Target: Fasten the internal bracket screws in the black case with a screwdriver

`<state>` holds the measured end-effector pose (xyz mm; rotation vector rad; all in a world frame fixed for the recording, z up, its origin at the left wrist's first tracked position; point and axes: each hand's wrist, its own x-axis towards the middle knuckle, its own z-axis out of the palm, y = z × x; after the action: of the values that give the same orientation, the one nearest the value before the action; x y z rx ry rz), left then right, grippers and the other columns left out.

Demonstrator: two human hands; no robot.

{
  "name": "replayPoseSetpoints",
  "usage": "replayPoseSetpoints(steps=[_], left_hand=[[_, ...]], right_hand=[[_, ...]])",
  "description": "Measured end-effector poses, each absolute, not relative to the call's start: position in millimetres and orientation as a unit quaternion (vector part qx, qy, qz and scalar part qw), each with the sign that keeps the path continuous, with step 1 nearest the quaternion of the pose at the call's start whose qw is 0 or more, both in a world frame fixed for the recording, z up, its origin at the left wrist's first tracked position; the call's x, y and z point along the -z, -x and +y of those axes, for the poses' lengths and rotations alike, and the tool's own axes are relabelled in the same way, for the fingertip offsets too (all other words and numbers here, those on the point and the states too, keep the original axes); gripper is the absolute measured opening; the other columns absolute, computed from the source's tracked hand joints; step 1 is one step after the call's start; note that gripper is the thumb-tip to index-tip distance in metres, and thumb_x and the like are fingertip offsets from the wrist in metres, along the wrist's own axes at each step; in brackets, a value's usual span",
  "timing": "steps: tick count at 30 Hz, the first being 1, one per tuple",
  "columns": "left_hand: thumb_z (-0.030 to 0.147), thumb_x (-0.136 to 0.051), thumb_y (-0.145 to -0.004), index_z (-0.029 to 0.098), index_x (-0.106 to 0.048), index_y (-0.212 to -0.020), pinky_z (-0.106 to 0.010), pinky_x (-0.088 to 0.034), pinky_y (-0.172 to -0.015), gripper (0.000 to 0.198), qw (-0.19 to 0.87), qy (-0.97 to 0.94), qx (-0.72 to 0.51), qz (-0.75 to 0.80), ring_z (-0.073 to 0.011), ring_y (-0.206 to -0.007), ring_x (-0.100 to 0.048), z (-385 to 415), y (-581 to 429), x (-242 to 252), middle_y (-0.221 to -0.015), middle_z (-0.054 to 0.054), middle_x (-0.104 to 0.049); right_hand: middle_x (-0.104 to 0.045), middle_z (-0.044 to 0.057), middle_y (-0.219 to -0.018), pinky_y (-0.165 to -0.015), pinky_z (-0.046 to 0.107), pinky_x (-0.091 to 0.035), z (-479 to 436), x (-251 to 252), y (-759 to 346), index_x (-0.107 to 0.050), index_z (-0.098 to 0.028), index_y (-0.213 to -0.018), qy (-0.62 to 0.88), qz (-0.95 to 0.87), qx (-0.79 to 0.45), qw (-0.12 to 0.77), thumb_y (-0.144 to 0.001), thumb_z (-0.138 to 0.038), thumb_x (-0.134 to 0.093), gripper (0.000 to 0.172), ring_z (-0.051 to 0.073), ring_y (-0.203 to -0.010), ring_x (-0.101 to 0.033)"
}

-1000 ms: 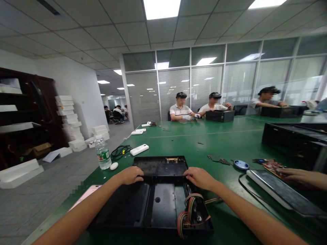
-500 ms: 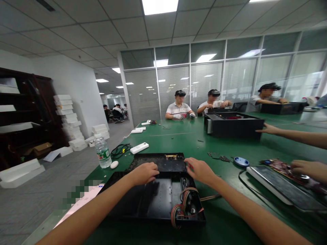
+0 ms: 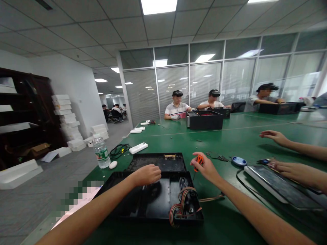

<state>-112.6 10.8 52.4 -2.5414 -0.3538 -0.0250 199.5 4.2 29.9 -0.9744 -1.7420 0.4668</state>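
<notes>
**A:** Well, where was the open black case [image 3: 153, 200] sitting?

**B:** Flat on the green surface [image 3: 230, 136], under both hands. The left hand [image 3: 148, 174] was curled into a fist on its far rim, and nothing showed inside the fist. The right hand [image 3: 205, 167], just past the case's far right corner, pinched a small screwdriver [image 3: 199, 160] by its orange handle, thin shaft pointing down.

**A:** What worried you?

**B:** The striped wires [image 3: 182, 206], looped in the case corner nearer than the right hand. Their loops stood above the case wall. I judged the tip could snag or nick one if it came down carelessly there.

**A:** Anything else?

**B:** The fist pressed on one rim only. A hard push from the tool could have twisted the case on that smooth surface. The black lid [image 3: 158, 161] lay right against the case, just beyond the left hand, so it might have been shoved along too.

**A:** And further out?

**B:** Dark scraps [image 3: 217, 157] and a blue round piece [image 3: 239, 160] lay to the right of the right hand. A dropped screw could easily have been lost among them. Further right, a co-worker's hand [image 3: 291, 168] rested on a flat panel [image 3: 278, 185], close enough for elbows to clash. A water bottle [image 3: 101, 153] stood well to the left of the left hand, near the surface's edge. A knock there could have tipped it.
</notes>
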Motion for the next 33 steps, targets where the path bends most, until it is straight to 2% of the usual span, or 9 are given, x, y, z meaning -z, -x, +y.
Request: replayPoseSetpoints(steps=[2,6,12,17,22,26,33], left_hand=[[0.014,-0.04,-0.09,0.014,-0.053,-0.084,-0.028,-0.039,-0.07,0.014,0.265,0.952,0.023,-0.152,-0.0165,-0.078,-0.049,9,107,-54,-0.085,-0.007,-0.055],[0.014,-0.04,-0.088,0.014,-0.052,-0.089,-0.025,-0.041,-0.075,0.012,0.186,0.965,0.046,-0.18,-0.0158,-0.082,-0.052,8,84,-54,-0.089,-0.007,-0.057],[0.013,-0.045,-0.083,0.015,-0.054,-0.079,-0.02,-0.04,-0.069,0.01,0.072,0.975,0.11,-0.18,-0.0125,-0.073,-0.053,17,38,-48,-0.077,-0.003,-0.058],[0.009,-0.05,-0.075,0.015,-0.055,-0.07,-0.02,-0.039,-0.066,0.01,0.05,0.976,0.107,-0.184,-0.0127,-0.069,-0.053,26,15,-39,-0.071,-0.002,-0.057],[0.01,-0.052,-0.073,0.014,-0.058,-0.077,-0.02,-0.04,-0.066,0.009,0.024,0.968,0.123,-0.216,-0.0132,-0.069,-0.055,29,15,-24,-0.074,-0.003,-0.061],[0.011,-0.054,-0.072,0.013,-0.061,-0.079,-0.02,-0.041,-0.07,0.01,-0.032,0.958,0.17,-0.227,-0.0132,-0.072,-0.057,27,18,-17,-0.078,-0.004,-0.064],[0.014,-0.058,-0.072,0.011,-0.064,-0.081,-0.019,-0.044,-0.066,0.011,-0.147,0.928,0.231,-0.252,-0.0119,-0.067,-0.059,23,19,-18,-0.076,-0.004,-0.066]], right_hand=[[-0.062,0.002,-0.07,-0.063,0.028,-0.046,1,-30,-200,-0.05,-0.018,-0.09,0.423,-0.753,-0.153,0.48,-0.082,-0.04,-0.047,0.024,0.015,-0.063,-0.056],[-0.057,0.0,-0.061,-0.056,0.025,-0.041,-2,-32,-200,-0.05,-0.019,-0.076,0.458,-0.754,-0.067,0.465,-0.082,-0.043,-0.046,0.026,0.013,-0.056,-0.05],[-0.06,-0.001,-0.061,-0.057,0.025,-0.043,0,-32,-203,-0.05,-0.019,-0.076,0.464,-0.738,-0.114,0.476,-0.082,-0.044,-0.047,0.025,0.014,-0.056,-0.054],[-0.061,-0.001,-0.061,-0.057,0.025,-0.043,0,-31,-206,-0.05,-0.02,-0.075,0.457,-0.741,-0.113,0.48,-0.081,-0.043,-0.048,0.025,0.014,-0.055,-0.054],[-0.06,-0.001,-0.061,-0.056,0.025,-0.043,1,-30,-208,-0.05,-0.02,-0.076,0.448,-0.751,-0.119,0.47,-0.08,-0.043,-0.05,0.024,0.014,-0.055,-0.054],[-0.059,-0.001,-0.06,-0.055,0.025,-0.042,-1,-29,-206,-0.051,-0.02,-0.075,0.454,-0.757,-0.099,0.46,-0.079,-0.043,-0.05,0.024,0.013,-0.054,-0.053],[-0.06,-0.001,-0.06,-0.056,0.025,-0.043,-2,-27,-206,-0.051,-0.02,-0.074,0.45,-0.755,-0.103,0.466,-0.079,-0.043,-0.051,0.023,0.014,-0.054,-0.054]])
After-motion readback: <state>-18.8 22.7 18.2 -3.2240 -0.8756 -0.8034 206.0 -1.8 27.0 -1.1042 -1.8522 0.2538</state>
